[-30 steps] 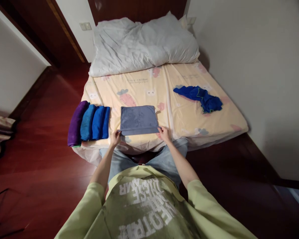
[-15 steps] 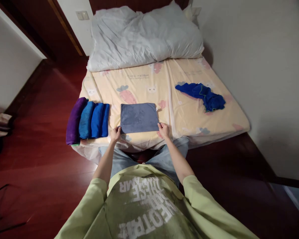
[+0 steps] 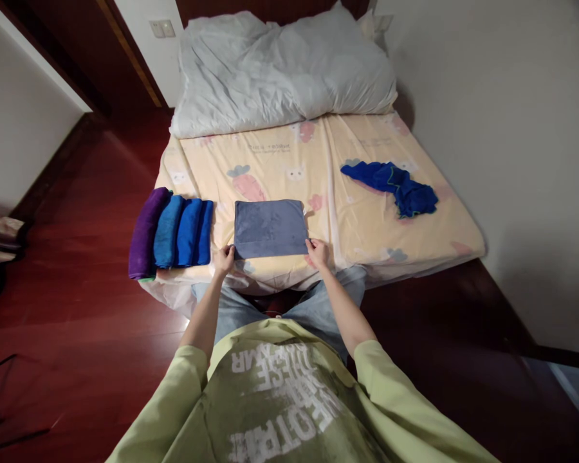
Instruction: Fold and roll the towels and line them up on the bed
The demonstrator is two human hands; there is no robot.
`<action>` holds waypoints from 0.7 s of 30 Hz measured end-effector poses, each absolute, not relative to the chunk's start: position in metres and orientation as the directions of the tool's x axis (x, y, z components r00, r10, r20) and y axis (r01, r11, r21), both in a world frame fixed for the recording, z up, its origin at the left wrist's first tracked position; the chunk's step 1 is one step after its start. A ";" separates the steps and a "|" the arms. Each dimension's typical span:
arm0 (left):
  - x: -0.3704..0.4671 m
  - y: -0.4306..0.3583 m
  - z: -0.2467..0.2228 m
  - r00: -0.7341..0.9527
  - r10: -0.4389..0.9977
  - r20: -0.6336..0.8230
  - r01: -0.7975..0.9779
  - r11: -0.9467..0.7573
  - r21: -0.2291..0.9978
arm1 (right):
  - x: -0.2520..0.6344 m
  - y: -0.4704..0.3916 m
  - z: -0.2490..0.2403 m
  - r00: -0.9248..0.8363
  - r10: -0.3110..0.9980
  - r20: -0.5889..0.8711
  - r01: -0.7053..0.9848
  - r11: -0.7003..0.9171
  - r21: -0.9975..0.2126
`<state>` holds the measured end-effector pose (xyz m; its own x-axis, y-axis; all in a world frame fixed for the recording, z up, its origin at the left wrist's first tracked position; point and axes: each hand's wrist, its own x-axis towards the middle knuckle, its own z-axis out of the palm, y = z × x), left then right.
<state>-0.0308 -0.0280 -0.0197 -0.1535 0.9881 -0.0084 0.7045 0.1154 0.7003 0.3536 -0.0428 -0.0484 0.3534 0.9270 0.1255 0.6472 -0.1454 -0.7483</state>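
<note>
A grey-blue cloth lies flat on the bed in front of me, in a rectangle. My left hand pinches its near left corner, and my right hand pinches the near right side. Left of it, side by side, are a purple rolled towel, a lighter blue folded towel and darker blue folded towels. A crumpled blue cloth with green edging lies farther off to the right.
A pale quilt is heaped across the far end of the bed, whose sheet has a carrot print. A wall rises on the right. Part of a thin black stand shows at lower left.
</note>
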 end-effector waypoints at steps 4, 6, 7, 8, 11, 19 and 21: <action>-0.032 -0.027 -0.025 -0.156 0.988 -0.010 0.697 0.117 0.707 | 0.354 -0.042 -0.052 0.351 0.928 0.125 0.630 -0.136 -0.764; -0.029 -0.028 -0.028 -0.180 0.983 -0.028 0.681 0.145 0.718 | 0.352 -0.042 -0.053 0.366 0.927 0.084 0.639 -0.184 -0.747; -0.027 -0.029 -0.029 -0.197 0.980 -0.038 0.674 0.163 0.720 | 0.350 -0.042 -0.053 0.374 0.925 0.070 0.653 -0.209 -0.728; -0.025 -0.029 -0.030 -0.218 0.976 -0.031 0.677 0.173 0.715 | 0.348 -0.043 -0.053 0.378 0.923 0.077 0.675 -0.219 -0.704; -0.022 -0.032 -0.031 -0.201 0.972 0.125 0.760 0.074 0.645 | 0.346 -0.048 -0.049 0.247 0.941 0.231 0.795 -0.061 -0.603; -0.046 -0.048 -0.031 0.517 0.851 0.096 0.695 -0.482 0.534 | 0.383 -0.071 -0.037 -0.433 0.862 0.262 0.752 0.506 -0.422; -0.048 -0.052 -0.032 0.486 0.867 0.112 0.710 -0.466 0.528 | 0.391 -0.071 -0.037 -0.430 0.862 0.268 0.748 0.506 -0.429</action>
